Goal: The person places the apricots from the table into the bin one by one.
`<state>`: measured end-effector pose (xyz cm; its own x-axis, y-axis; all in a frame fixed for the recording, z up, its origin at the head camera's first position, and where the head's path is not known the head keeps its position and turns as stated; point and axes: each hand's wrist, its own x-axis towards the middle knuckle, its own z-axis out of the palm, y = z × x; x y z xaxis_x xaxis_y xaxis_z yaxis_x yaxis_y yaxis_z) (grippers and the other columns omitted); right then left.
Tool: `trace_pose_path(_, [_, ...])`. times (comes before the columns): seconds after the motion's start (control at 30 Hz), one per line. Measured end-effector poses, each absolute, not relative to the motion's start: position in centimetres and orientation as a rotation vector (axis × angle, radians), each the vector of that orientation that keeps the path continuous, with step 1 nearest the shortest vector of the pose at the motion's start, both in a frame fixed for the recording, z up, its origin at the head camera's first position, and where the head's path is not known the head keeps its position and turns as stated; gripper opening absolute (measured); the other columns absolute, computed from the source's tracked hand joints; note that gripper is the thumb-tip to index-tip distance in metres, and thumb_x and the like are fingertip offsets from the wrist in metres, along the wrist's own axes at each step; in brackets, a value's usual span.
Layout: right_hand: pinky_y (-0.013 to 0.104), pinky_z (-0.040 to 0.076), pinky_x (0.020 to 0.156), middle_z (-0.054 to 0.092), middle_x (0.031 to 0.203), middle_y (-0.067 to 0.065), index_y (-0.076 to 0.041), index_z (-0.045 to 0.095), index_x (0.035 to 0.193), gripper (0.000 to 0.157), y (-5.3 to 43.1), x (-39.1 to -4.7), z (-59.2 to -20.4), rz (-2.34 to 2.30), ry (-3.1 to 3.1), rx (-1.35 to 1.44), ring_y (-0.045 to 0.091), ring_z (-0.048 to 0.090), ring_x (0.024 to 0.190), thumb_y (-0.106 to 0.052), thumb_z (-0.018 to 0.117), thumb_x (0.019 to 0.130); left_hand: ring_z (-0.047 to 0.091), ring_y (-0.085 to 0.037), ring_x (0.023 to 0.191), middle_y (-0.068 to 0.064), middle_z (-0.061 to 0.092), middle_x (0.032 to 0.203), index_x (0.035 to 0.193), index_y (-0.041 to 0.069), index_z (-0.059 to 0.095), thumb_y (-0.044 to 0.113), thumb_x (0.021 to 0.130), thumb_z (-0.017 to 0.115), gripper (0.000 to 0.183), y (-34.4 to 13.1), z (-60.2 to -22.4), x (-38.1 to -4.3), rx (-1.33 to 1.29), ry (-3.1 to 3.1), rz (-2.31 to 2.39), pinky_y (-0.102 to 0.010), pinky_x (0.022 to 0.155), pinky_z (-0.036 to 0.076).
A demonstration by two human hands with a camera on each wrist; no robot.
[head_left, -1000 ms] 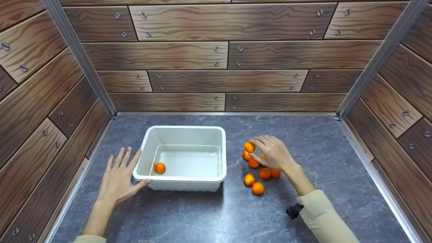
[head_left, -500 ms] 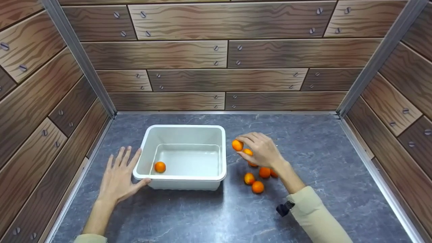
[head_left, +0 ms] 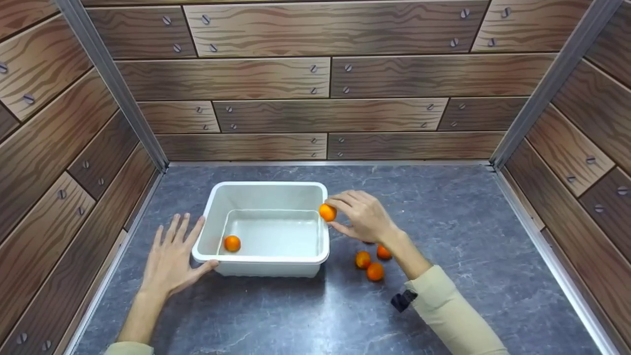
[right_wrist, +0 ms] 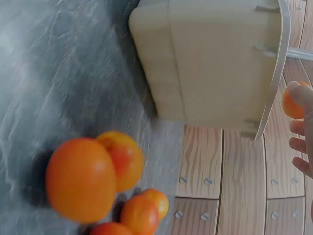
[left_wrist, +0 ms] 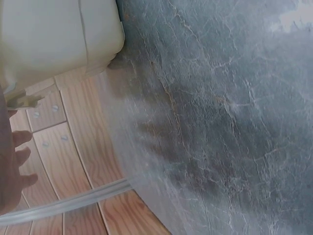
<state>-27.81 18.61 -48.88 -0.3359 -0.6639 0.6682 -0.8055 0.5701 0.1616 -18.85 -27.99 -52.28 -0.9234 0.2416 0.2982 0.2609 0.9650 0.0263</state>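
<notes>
A white plastic tub (head_left: 268,259) stands on the grey table, with one small round orange fruit (head_left: 232,243) inside near its left wall. My right hand (head_left: 362,217) pinches another orange fruit (head_left: 327,212) between thumb and fingers, at the tub's right rim. In the right wrist view, the held fruit (right_wrist: 292,104) appears above the rim's level, beside the tub wall (right_wrist: 220,63). With fingers spread straight, my left hand (head_left: 170,264) lies along the tub's left side, its thumb at the front left corner. Only some fingers (left_wrist: 22,155) show in the left wrist view.
Several more orange fruits (head_left: 375,271) lie on the table right of the tub, partly hidden under my right forearm. Walls printed with wood planks (head_left: 325,113) enclose the table at the back and sides. A black device (head_left: 404,300) sits at my right sleeve.
My right hand has lifted an orange fruit from the group and carried it left to the tub's right rim. My left hand and the tub have stayed put.
</notes>
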Motion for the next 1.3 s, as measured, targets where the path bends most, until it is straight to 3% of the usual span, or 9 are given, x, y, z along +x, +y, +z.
trace_pose_path(0.73, [0.033,0.064,0.086,0.08,0.113,-0.001,-0.016,0.076,0.121,0.046,13.7,-27.9,-48.5,0.141,-2.03,1.296,0.019,0.075,0.101,-0.044,0.084,0.086,0.029,-0.045,0.161,-0.024,0.034,0.17,0.166,0.018,0.034,0.082,0.084,0.058,0.107,-28.0,-52.0,-19.0,-0.371,-2.839,-0.094,-0.068,0.13,0.022])
trace_pose_path(1.3, [0.031,0.06,0.1,0.078,0.119,-0.004,-0.021,0.071,0.126,0.042,11.3,-27.2,-47.8,-0.161,-2.206,1.366,0.018,0.072,0.112,-0.05,0.073,0.096,0.03,-0.044,0.161,-0.023,0.035,0.17,0.166,0.017,0.034,0.08,0.084,0.059,0.107,-28.0,-52.3,-18.8,-0.367,-2.826,-0.108,-0.068,0.13,0.023])
